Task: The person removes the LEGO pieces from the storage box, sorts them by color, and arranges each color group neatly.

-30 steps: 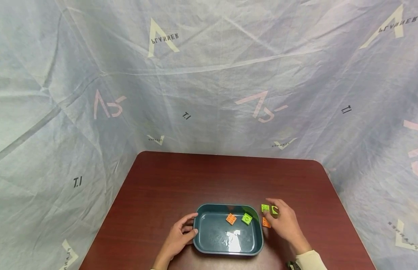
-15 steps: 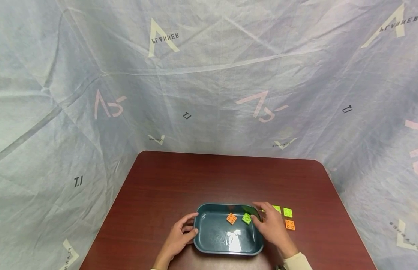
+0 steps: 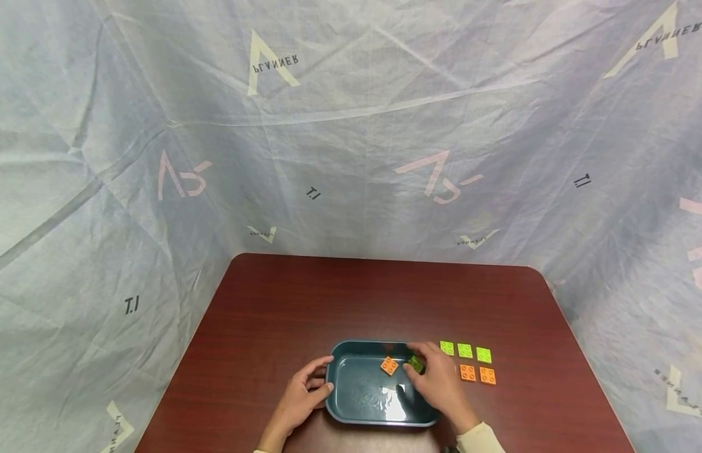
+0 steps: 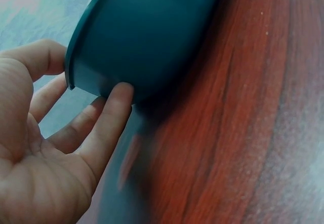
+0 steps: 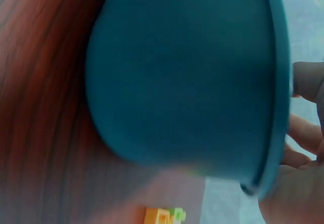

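Note:
A dark teal rectangular tray (image 3: 351,419) sits near the front of the table. My left hand (image 3: 298,397) holds its left end, thumb and index finger at the rim; in the left wrist view a fingertip (image 4: 122,88) presses the outer wall. My right hand (image 3: 443,382) reaches over the right end, its thumb and fingers around a green toy building block (image 3: 417,363) in the far right corner. An orange toy building block (image 3: 389,365) lies left of it in the tray. In the right wrist view the tray wall hides the held block and fingertips.
Right of the tray, green blocks (image 3: 464,350) lie in a row on the reddish-brown table (image 3: 356,296). Nearer the front, orange blocks (image 3: 467,372) form another row, its left end partly behind the right hand. Grey printed sheeting (image 3: 362,189) surrounds the table's back and sides.
My right hand has moved left from the blocks on the table to over the tray and closed around the green block. The left hand and the tray have stayed in place.

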Available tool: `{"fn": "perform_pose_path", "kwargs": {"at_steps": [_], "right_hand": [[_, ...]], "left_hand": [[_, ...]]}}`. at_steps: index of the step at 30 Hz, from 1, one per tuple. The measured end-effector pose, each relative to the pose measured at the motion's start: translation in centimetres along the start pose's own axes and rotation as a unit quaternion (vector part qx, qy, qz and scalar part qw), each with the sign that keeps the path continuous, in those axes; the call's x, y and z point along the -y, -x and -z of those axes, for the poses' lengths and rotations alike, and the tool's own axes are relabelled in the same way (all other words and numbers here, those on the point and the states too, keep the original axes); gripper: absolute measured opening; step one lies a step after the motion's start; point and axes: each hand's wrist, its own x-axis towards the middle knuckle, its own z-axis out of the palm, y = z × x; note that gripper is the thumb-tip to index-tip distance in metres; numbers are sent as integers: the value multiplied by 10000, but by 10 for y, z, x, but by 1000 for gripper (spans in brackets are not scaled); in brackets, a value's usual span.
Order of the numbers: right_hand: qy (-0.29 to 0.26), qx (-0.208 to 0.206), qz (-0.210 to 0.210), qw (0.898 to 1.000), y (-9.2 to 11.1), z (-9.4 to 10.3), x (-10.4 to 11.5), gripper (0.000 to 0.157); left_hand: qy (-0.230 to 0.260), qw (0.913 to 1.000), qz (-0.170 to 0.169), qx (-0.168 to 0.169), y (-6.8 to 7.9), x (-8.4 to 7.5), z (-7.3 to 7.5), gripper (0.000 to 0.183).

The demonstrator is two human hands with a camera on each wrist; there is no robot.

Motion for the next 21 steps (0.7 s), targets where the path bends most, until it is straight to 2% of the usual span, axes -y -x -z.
{"fn": "perform_pose_path", "kwargs": {"at_steps": [4,9,15,18,21], "right_hand": [[-43,95,-164,9998,-3,-10,5,43],[-453,169,-401,9980,-5,-21,7,39],[-289,252,-561,9977,-6,-34,5,38],[-385,295,-748,9960,-7,-39,4,37],[-475,283,-705,9960,-8,-42,5,37]], "left_hand": [[52,10000,28,-7,0,0,0,58],[91,10000,33,0,-1,1,0,58],[101,9999,39,17,-2,2,0,58],[121,9999,42,8,-2,3,0,58],[128,9999,60,-11,-1,3,1,58]]}}
